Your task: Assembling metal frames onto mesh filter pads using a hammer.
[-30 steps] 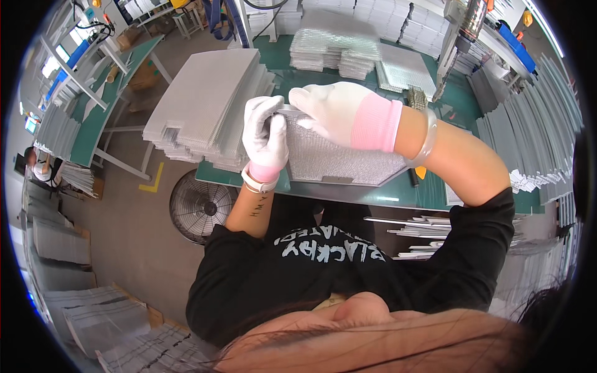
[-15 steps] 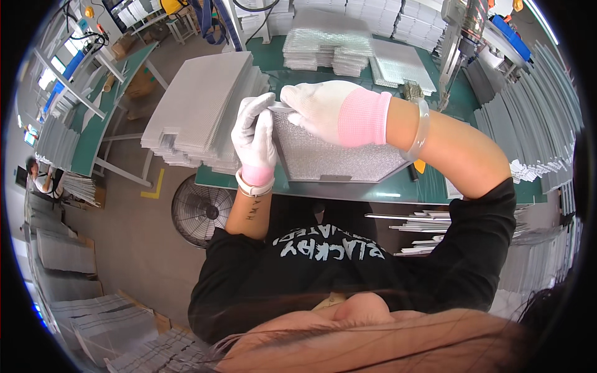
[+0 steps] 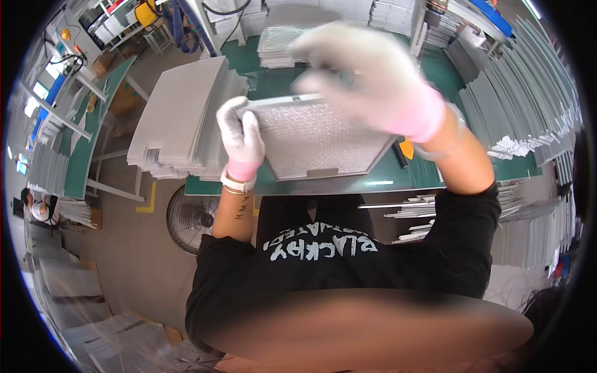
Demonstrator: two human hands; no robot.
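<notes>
A framed panel of silvery mesh (image 3: 323, 140) is tilted up at the front of the green table (image 3: 416, 177). My left hand (image 3: 241, 133), in a white glove with a pink cuff, is closed on the panel's upper left corner. Over the panel's upper right part hangs my gloved right hand (image 3: 376, 78), smeared by motion. Its fingers look curved, and whether they hold anything is unclear. The hand covers the panel's upper right corner. A small dark notch shows on the top edge, and a grey tab sits midway along the lower edge.
Left of the panel stands a tall stack of mesh sheets (image 3: 177, 99). Another stack (image 3: 289, 37) lies at the back. Many panels (image 3: 528, 93) line the right side. A yellow-and-black tool (image 3: 403, 150) rests right of the panel. A floor fan (image 3: 191, 217) stands below left.
My right hand has left the panel's upper left corner and moved up and to the right. My left hand keeps its hold there. The panel's mesh face shows more fully.
</notes>
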